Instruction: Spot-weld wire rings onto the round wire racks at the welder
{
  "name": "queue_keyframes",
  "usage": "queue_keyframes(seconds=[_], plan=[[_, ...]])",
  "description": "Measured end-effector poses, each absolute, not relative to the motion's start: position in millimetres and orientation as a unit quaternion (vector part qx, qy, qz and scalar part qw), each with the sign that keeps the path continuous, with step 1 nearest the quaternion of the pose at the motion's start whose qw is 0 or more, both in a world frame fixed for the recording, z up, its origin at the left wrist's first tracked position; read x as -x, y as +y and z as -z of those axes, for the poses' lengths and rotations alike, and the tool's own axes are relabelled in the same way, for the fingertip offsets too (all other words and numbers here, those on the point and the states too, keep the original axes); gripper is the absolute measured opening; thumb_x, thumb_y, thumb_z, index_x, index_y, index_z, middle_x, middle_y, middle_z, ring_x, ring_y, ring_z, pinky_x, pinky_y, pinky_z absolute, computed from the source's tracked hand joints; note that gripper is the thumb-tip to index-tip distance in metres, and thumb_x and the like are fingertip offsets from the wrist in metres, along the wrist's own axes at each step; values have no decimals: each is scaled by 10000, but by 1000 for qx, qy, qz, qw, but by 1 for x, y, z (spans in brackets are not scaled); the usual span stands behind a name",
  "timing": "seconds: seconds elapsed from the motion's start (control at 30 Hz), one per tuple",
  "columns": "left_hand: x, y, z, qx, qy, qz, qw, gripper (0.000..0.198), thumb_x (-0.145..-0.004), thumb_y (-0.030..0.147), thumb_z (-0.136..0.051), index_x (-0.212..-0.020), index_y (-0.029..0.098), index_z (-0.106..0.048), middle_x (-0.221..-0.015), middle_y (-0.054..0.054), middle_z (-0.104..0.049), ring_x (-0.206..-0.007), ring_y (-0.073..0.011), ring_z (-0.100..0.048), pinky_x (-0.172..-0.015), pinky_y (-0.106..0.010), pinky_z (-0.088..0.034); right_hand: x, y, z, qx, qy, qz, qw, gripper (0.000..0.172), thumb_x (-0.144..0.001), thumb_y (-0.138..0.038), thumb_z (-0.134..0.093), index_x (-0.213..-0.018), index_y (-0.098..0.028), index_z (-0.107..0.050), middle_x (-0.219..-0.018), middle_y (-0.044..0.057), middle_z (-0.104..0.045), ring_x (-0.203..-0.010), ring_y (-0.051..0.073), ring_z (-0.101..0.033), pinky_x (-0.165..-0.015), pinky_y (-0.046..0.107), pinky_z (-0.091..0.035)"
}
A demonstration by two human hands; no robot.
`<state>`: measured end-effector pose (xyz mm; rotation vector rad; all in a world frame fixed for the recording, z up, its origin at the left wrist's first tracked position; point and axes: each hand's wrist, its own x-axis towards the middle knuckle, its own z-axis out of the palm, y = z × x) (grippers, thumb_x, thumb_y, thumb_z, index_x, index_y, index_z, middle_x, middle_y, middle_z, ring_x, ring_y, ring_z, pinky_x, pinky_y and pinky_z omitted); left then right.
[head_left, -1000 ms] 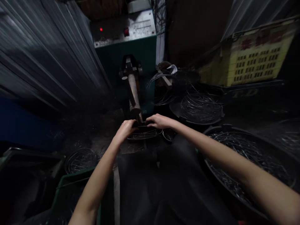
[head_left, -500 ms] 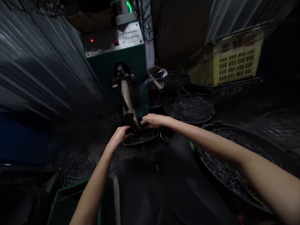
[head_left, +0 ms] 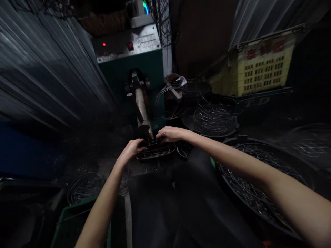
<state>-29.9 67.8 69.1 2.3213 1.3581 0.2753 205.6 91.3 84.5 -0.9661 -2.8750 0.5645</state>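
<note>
An oblong wire frame (head_left: 157, 155), like a small wire basket or rack, is at the lower end of a green machine (head_left: 152, 65). Both hands grip its upper edge. My left hand (head_left: 133, 148) is closed on the left side, fingertips in shadow. On the right side my right hand (head_left: 167, 134) pinches the frame with curled fingers. Between the hands, the tip of the machine's pale cylindrical arm (head_left: 140, 103) comes down close to the wires. Whether it touches them is too dark to tell.
A large black tub (head_left: 227, 182) of short metal pieces stands at right, with a coil of wire (head_left: 216, 119) behind it. A yellow crate (head_left: 266, 69) is at the back right. Lower left are a green crate (head_left: 67, 213) and a round wire bundle (head_left: 85, 187). Corrugated metal sheeting (head_left: 43, 62) flanks the machine.
My hands and the wire frame keep almost the same place at the machine. The view has shifted slightly, and the ring light on top has turned from green to partly blue.
</note>
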Motion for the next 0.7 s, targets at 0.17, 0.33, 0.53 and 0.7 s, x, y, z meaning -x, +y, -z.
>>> queue_keyframes(seconds=[0.17, 0.33, 0.53, 0.7], plan=[[30, 68, -65, -839, 490, -86, 220, 261, -748, 313, -587, -962, 178, -652, -918, -43, -693, -851, -202, -628, -734, -260, -462, -206, 89, -83, 328, -924, -195, 10, 256, -774, -177, -601, -1022, -230, -636, -855, 7, -663, -744, 129, -575, -615, 196, -348], [32, 67, -63, -838, 484, -85, 235, 267, -753, 323, -588, -975, 186, -647, -929, -38, -694, -860, -198, -630, -734, -257, -464, -204, 85, -82, 333, -922, -198, 6, 246, -770, -169, -605, -1008, -223, -635, -875, 15, -663, -764, 137, -582, -630, 200, -356], [33, 66, -67, -842, 486, -88, 216, 286, -731, 323, -622, -984, 191, -648, -940, -39, -693, -887, -203, -629, -763, -263, -463, -204, 88, -79, 315, -927, -200, 36, 194, -746, -152, -637, -930, -211, -648, -821, 2, -626, -736, 124, -557, -623, 192, -354], [29, 67, -66, -836, 496, -88, 218, 303, -723, 307, -631, -996, 176, -646, -931, -48, -693, -862, -200, -630, -752, -264, -460, -212, 91, -70, 294, -935, -188, 65, 174, -758, -164, -630, -924, -212, -649, -820, 5, -600, -732, 126, -548, -646, 202, -368]])
